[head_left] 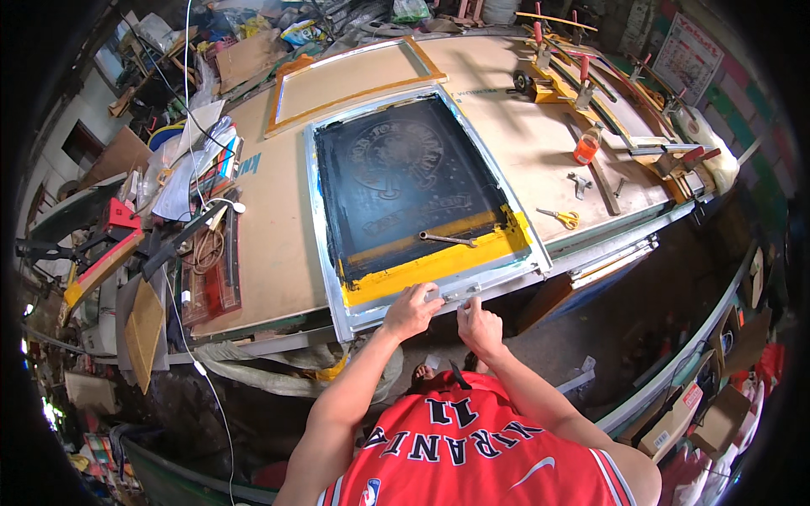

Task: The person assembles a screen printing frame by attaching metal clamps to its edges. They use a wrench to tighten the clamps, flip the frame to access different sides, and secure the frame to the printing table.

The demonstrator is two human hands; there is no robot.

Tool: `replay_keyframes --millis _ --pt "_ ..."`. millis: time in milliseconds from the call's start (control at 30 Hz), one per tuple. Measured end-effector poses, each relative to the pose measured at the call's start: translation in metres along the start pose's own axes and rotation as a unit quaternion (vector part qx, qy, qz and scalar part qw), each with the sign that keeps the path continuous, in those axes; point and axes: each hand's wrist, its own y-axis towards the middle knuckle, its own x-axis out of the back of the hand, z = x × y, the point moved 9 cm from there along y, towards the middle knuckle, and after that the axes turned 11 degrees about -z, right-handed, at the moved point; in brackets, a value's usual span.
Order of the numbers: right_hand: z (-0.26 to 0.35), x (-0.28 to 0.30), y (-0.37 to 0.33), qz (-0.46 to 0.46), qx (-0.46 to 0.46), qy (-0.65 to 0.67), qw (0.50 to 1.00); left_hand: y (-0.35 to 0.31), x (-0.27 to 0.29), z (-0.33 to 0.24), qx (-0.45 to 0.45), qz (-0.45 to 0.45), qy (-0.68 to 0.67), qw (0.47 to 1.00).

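A silkscreen frame [315, 211] with a dark printed mesh and a yellow lower band lies on the table before me. At its near edge sits a small grey metal fitting [456, 295]; its exact kind is hard to make out. My left hand [408, 313] pinches at the left end of this fitting, fingers bent. To the fitting's right, my right hand [482, 329] is closed, thumb against the curled fingers; whatever they hold is hidden. An open-end wrench [449, 240] rests on the yellow band, just beyond both hands.
Right of the screen lie yellow-handled scissors [565, 219], a metal clamp part [580, 185] and an orange bottle [585, 148]. A wooden frame [354, 111] lies behind. Bar clamps [584, 91] crowd the far right; tools and papers [181, 181] pile up at left.
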Motion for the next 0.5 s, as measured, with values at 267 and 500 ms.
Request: replay_keyframes --millis 267,500 --pt "-0.004 -0.004 0.005 0.028 0.025 0.018 0.999 0.006 -0.002 -0.003 0.027 0.007 -0.006 1.0" --pt "-0.011 -0.001 -0.002 -0.031 -0.035 0.045 0.998 0.003 -0.001 -0.004 0.014 0.011 0.003 1.0"
